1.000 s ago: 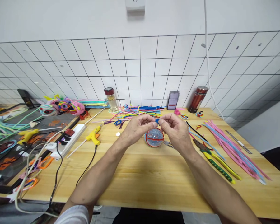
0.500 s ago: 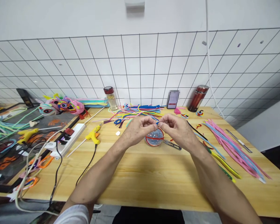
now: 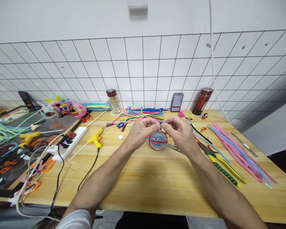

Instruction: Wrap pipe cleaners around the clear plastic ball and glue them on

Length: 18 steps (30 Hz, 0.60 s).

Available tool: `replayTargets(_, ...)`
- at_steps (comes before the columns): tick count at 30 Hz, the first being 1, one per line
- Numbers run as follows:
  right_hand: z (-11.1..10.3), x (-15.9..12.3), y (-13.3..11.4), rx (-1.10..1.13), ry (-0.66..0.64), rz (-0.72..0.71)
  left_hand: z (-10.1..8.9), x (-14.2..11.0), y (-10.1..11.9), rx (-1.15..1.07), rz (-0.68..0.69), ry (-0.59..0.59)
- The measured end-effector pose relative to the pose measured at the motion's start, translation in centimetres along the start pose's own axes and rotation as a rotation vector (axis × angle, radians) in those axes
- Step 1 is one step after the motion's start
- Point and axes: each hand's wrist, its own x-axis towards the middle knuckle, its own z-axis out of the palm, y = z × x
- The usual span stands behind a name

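My left hand (image 3: 146, 129) and my right hand (image 3: 177, 130) meet fingertip to fingertip over the middle of the table. Both pinch a short blue piece of what looks like pipe cleaner (image 3: 161, 124); the fingers cover most of it. Just below the hands sits a clear round ball with red bands (image 3: 158, 141). Beside it, partly behind my right hand, lie small metal snips (image 3: 173, 147). Beyond my hands is a pile of coloured pipe cleaners (image 3: 145, 114), with a blue coil (image 3: 120, 125) at its near left.
On the left are a yellow glue gun (image 3: 95, 138), a white power strip (image 3: 72, 143) and trailing cords. To the right lie yellow-green pliers (image 3: 225, 170), pink and blue pipe cleaners (image 3: 238, 152) and a craft knife (image 3: 244, 144). Behind stand a glass bottle (image 3: 113, 103), phone (image 3: 177, 103) and red flask (image 3: 202, 101).
Both hands stay pinched on the blue piece, with slight finger movement. My right forearm has shifted a little to the left, uncovering more of the pliers and covering more of the snips.
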Motion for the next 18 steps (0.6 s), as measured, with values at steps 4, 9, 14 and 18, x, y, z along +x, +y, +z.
replayTargets(4, -1.7, 0.5, -0.5, -0.101, -0.120, 0.001, -0.3, 0.1, -0.3, 0.176, 0.020, -0.045)
replayTargets(9, -2.4, 0.7, -0.6, -0.295, -0.202, 0.055, -0.4, 0.1, -0.5, 0.353, 0.085, -0.060)
replayTargets(14, -1.6, 0.6, -0.4, -0.350, -0.151, 0.048, -0.5, 0.1, -0.7, 0.366, 0.079, -0.040)
replayTargets(18, -0.9, 0.5, 0.0, -0.235, -0.085, 0.063, -0.6, 0.2, -0.7, 0.256, 0.042, -0.025)
